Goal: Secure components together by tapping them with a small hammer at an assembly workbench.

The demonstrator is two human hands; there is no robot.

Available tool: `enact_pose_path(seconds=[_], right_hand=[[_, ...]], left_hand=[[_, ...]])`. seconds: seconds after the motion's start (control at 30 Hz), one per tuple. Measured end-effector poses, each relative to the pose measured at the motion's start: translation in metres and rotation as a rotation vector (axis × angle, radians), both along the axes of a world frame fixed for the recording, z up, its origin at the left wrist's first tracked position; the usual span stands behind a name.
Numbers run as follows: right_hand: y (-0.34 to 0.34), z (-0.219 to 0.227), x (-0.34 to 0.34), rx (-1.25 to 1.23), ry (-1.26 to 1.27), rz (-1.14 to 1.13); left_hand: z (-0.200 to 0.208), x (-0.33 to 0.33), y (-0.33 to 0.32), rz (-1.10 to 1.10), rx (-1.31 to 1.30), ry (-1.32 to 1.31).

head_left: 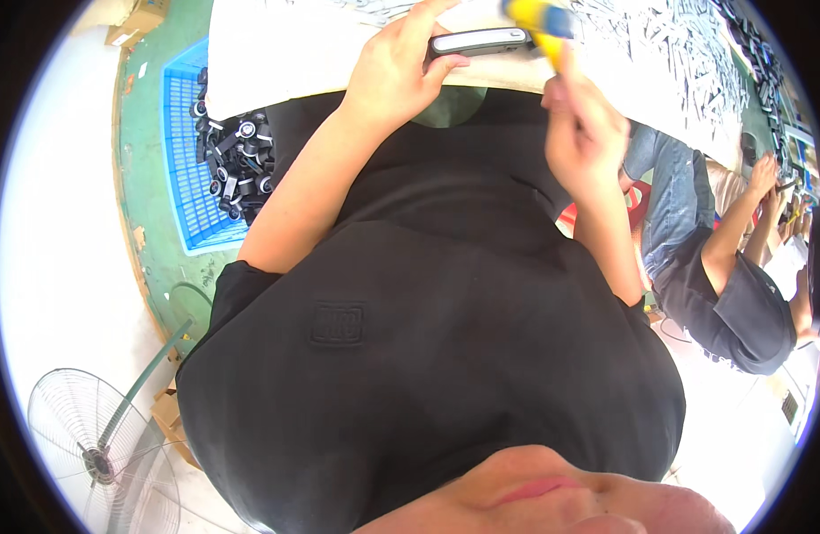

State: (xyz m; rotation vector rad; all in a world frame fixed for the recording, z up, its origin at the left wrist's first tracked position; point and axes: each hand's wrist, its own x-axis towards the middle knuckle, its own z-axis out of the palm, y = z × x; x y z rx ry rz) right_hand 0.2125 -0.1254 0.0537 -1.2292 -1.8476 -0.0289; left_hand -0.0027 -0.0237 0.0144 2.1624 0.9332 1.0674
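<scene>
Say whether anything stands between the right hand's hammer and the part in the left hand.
Nothing visible does: the blurred hammer in the right hand appears right beside the part; contact is unclear.

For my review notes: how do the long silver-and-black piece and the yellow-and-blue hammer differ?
The piece is in the left hand, the hammer in the right hand. The piece looks sharp, the hammer blurred. The piece lies crosswise, the hammer more upright. Both are held.
</scene>
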Motion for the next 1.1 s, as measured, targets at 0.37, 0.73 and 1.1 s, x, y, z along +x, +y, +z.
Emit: enact_pose_path(seconds=[0.37, 0.73, 1.1], right_hand=[[-0.009, 0.001, -0.008, -0.410, -0.106, -0.123], [-0.024, -0.002, 0.006, -0.175, 0.293, -0.271], [-0.017, -0.002, 0.005, -0.397, -0.058, -0.308]], left_hand=[[-0.001, 0.004, 0.001, -0.047, 0.135, -0.089], [-0.017, 0.018, 0.007, -0.013, 0.395, -0.085], [-0.015, 0.019, 0.004, 0.011, 0.478, -0.045]])
